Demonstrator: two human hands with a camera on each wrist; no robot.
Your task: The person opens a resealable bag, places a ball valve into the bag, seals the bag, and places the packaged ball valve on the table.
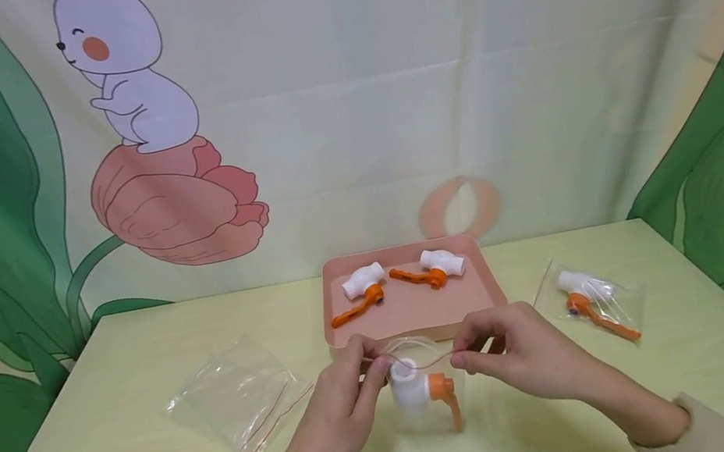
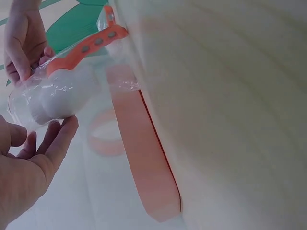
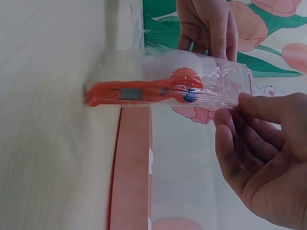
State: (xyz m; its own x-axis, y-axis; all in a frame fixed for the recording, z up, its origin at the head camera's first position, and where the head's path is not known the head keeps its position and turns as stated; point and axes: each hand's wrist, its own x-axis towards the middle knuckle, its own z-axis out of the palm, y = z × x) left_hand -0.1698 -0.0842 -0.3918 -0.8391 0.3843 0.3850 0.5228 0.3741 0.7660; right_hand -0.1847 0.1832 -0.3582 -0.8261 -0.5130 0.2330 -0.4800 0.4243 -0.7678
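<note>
A clear zip bag [image 1: 428, 419] with a red line along its mouth stands upright over the front middle of the table. Inside it is a white plastic ball valve [image 1: 411, 390] whose orange handle [image 3: 139, 92] points down. My left hand [image 1: 341, 411] pinches the left side of the bag's mouth between thumb and fingers. At the opposite corner, my right hand [image 1: 531, 353] pinches the rim, with the thumb [image 3: 261, 106] showing on the plastic in the right wrist view. Between the hands the red-lined mouth gapes in a curve.
Behind the hands stands a pink tray [image 1: 412, 317] holding two loose valves, one on the left [image 1: 364, 281] and one on the right [image 1: 442, 264]. Flat bags [image 1: 239, 395] lie on the left of the table. To the right lies another bagged valve [image 1: 589, 293]. A printed curtain [image 1: 342, 102] hangs behind.
</note>
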